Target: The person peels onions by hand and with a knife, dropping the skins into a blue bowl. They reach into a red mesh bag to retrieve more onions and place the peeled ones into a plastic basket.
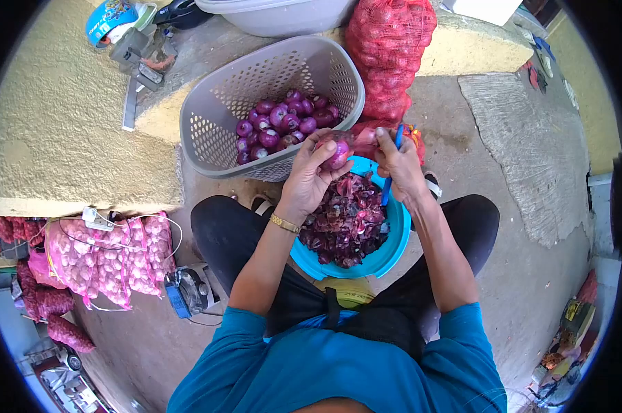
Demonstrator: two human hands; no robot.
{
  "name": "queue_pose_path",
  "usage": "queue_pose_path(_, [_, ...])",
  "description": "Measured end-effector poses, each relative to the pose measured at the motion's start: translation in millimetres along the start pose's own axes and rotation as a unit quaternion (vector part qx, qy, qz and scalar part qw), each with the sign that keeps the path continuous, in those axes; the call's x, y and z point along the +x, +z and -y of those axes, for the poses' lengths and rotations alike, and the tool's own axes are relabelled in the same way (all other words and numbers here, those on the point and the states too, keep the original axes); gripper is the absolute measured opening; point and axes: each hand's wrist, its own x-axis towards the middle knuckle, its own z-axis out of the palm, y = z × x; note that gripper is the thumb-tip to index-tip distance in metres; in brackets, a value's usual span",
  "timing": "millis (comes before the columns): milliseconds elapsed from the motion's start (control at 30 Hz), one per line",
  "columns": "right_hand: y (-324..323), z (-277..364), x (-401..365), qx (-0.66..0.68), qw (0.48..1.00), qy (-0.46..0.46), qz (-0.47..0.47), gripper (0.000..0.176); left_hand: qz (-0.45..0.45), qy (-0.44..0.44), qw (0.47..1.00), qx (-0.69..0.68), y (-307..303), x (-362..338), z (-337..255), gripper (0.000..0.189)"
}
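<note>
Onion point(337, 155) sits in your left hand point(304, 177) over the tub point(400, 237), apart from your right hand point(404, 172) gripping the blue knife point(387, 191); likely light, firm, slick-skinned, best cradled around its sides.

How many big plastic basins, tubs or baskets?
3. Grey perforated basket of purple onions, upper centre; turquoise basin of peels, just below it; light grey tub, cut off by the top edge. Others may be hidden in the side clutter.
</note>
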Motion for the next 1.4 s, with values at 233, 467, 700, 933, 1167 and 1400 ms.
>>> queue_pose_path(233, [-8.6,14.2,-25.9,-0.069,0.997,-0.024,-0.002,0.018,-0.028,0.045,0.998,-0.021,-12.3,1.2,-16.7,0.035])
queue_pose_path(467, [-33.4,-16.0,-29.3,-0.386,0.907,-0.017,0.170,0.017,-0.008,0.019,0.993,-0.115,-18.8,0.2,-27.3,0.037])
queue_pose_path(700, [-6.6,4.1,-24.5,-0.390,0.889,-0.236,0.051,0.037,0.021,-0.025,0.997,-0.074,-4.3,-0.1,-19.1,0.040])
queue_pose_path(933, [7.0,16.5,-17.2,-0.364,0.895,-0.229,0.120,0.032,0.012,-0.054,0.998,-0.014,-1.2,-6.9,-17.9,0.044])
queue_pose_path(1167, [12.7,16.6,-19.0,-0.465,0.825,-0.305,0.101,0.040,-0.003,-0.040,0.999,0.017,8.6,-8.1,-10.2,0.040])
queue_pose_path(1400, [13.8,17.6,-20.2,-0.514,0.785,-0.340,0.068,0.048,0.020,0.010,0.996,0.092,11.6,-7.9,-12.8,0.033])
